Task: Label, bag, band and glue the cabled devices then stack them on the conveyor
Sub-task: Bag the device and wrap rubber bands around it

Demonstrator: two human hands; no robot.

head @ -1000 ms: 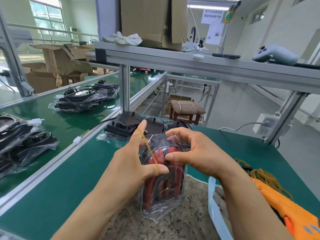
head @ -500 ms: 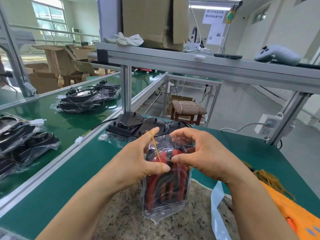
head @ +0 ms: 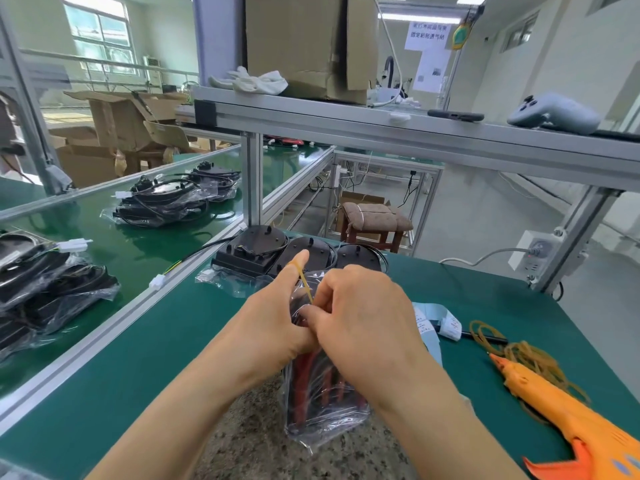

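Yellow rubber band point(head: 306, 286), hooked over the raised forefinger of the left hand point(head: 273, 320), is pinched by the right hand point(head: 363, 323) atop the bagged device point(head: 322, 396).

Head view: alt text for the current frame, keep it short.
Two bare hands stretch a yellow rubber band at the top of an upright clear-bagged device: left hand has it looped over the index finger, right hand pinches it. An orange glue gun and loose bands lie to the right; bagged stacks sit on the conveyor, left.

left hand point(head: 273, 323) and right hand point(head: 363, 317) look ungloved, forearms bare down to the frame's edge.
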